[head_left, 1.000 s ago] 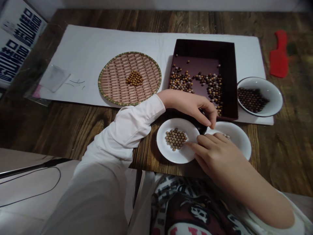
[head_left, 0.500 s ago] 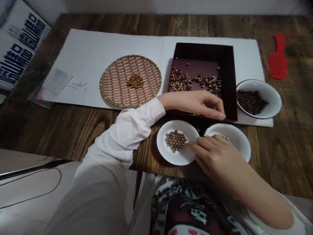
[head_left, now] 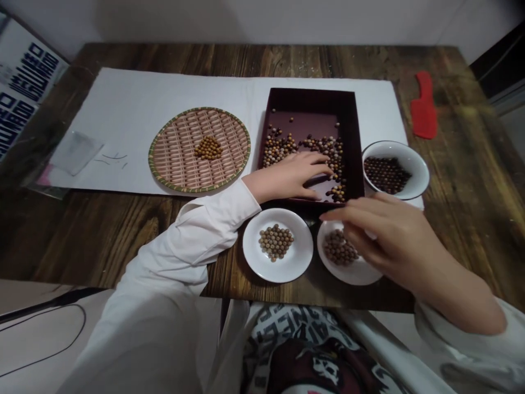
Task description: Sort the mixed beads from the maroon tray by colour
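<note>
Overlapping a dish near the bowl, right grip is unclear; left grip wide.

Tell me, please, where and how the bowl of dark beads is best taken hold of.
I would pinch the bowl by its right rim, coming from the right. That edge stands free, and the inner wall there is bare. On the left the box crowds it, and the right hand is at its near edge. Keep it level, as beads lie inside.

Head view, close above tabletop, facing forward and down; top-right corner unclear.
</note>
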Motion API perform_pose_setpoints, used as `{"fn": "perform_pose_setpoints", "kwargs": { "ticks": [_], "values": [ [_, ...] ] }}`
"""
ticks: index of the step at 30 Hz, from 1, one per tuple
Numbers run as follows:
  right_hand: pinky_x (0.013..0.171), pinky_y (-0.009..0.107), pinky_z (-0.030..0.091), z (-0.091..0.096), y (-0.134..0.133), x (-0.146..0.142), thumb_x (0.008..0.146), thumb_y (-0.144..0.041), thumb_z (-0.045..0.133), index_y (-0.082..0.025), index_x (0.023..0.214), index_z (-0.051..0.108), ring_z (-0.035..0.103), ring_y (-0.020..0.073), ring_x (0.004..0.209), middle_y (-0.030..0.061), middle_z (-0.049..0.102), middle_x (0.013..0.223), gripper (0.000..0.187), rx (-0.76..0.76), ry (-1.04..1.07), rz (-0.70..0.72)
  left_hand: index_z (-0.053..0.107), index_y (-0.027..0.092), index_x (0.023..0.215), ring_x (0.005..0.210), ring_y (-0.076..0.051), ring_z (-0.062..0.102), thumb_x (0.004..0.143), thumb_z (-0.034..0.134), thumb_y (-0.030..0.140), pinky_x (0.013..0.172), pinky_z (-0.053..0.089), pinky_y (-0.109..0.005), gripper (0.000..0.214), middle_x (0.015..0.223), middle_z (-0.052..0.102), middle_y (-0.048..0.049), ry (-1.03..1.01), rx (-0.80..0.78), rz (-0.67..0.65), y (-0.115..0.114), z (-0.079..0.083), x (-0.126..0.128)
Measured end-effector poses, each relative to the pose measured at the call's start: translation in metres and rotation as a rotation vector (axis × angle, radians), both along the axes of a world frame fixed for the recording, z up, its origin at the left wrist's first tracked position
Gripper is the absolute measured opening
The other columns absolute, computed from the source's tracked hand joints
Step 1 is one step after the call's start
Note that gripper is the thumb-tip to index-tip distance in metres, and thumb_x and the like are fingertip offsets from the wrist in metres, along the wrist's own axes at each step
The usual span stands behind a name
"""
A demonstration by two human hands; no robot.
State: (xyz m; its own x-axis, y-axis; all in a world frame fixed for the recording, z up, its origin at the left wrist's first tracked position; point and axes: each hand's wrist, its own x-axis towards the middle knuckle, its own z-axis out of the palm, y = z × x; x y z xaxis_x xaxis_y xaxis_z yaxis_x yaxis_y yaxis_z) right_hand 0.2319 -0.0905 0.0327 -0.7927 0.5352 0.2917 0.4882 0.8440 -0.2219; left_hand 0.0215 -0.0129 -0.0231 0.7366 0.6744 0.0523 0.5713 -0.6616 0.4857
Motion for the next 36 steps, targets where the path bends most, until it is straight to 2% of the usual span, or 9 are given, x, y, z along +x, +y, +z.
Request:
{"fn": "perform_pose_setpoints", "kwargs": {
  "ticks": [3,7,14,20,28,32,36],
  "values": [
    [0.064,0.033,0.040,-0.007,0.022,0.004,0.090,-0.012,0.045,-0.019,0.096,0.065,0.058,0.0204,0.072,0.0053,0.065,0.077,0.022,-0.009,0.095,-0.112,0.055,0.019,0.132,0.142,-0.032,0.034,0.085,0.067,0.037,0.116,0.024,-0.048,0.052,0.153,0.039,-0.0152,0.035,-0.031,-0.032,0.000,0.002,-0.001],
    [0.066,0.033,0.043,-0.023,0.041,0.002,0.088,-0.010,0.045,-0.018,0.098,0.065,0.059,0.0206,0.075,0.0064,0.063,0.082,0.024,-0.014,0.205,-0.142,0.056,0.018,0.129,0.137,-0.033,0.038,0.083,0.069,0.030,0.112,0.028,-0.047,0.050,0.147,0.045,-0.0149,0.035,-0.006,-0.041,-0.001,0.004,0.000],
    [0.066,0.032,0.043,-0.044,0.037,0.000,0.089,-0.010,0.046,-0.017,0.103,0.061,0.058,0.0197,0.075,0.0069,0.066,0.086,0.021,0.007,0.150,-0.092,0.064,0.012,0.111,0.119,-0.028,0.047,0.088,0.060,0.025,0.104,0.037,-0.039,0.026,0.129,0.053,-0.0149,-0.010,-0.001,-0.095,-0.002,0.009,0.001],
    [0.071,0.033,0.042,-0.048,0.036,0.003,0.092,-0.010,0.043,-0.015,0.106,0.060,0.061,0.0200,0.079,0.0079,0.070,0.091,0.022,0.018,0.122,-0.044,0.062,0.015,0.106,0.108,-0.024,0.051,0.087,0.056,0.018,0.096,0.039,-0.036,0.020,0.117,0.056,-0.0111,0.002,-0.086,-0.139,-0.002,0.011,0.001],
    [0.070,0.032,0.037,-0.051,0.036,0.004,0.093,-0.011,0.040,-0.013,0.106,0.061,0.059,0.0179,0.072,0.0069,0.070,0.084,0.025,0.047,0.126,-0.035,0.062,0.013,0.091,0.087,-0.018,0.055,0.089,0.056,0.017,0.078,0.041,-0.028,0.007,0.097,0.057,-0.0068,-0.004,-0.163,-0.135,0.001,0.010,0.002],
    [0.070,0.032,0.036,-0.052,0.036,0.005,0.093,-0.011,0.039,-0.014,0.103,0.063,0.057,0.0176,0.069,0.0064,0.069,0.081,0.026,0.037,0.123,-0.033,0.062,0.013,0.091,0.086,-0.017,0.056,0.091,0.053,0.017,0.078,0.041,-0.027,0.010,0.095,0.059,-0.0072,-0.002,-0.124,-0.113,-0.001,0.009,0.002],
    [0.069,0.032,0.037,-0.050,0.036,0.004,0.092,-0.011,0.040,-0.014,0.103,0.063,0.056,0.0181,0.068,0.0068,0.070,0.082,0.025,0.032,0.103,-0.039,0.062,0.013,0.091,0.083,-0.018,0.056,0.092,0.053,0.020,0.077,0.042,-0.028,0.011,0.090,0.062,-0.0063,0.046,-0.149,-0.078,-0.002,0.012,0.002]
  ]
}}
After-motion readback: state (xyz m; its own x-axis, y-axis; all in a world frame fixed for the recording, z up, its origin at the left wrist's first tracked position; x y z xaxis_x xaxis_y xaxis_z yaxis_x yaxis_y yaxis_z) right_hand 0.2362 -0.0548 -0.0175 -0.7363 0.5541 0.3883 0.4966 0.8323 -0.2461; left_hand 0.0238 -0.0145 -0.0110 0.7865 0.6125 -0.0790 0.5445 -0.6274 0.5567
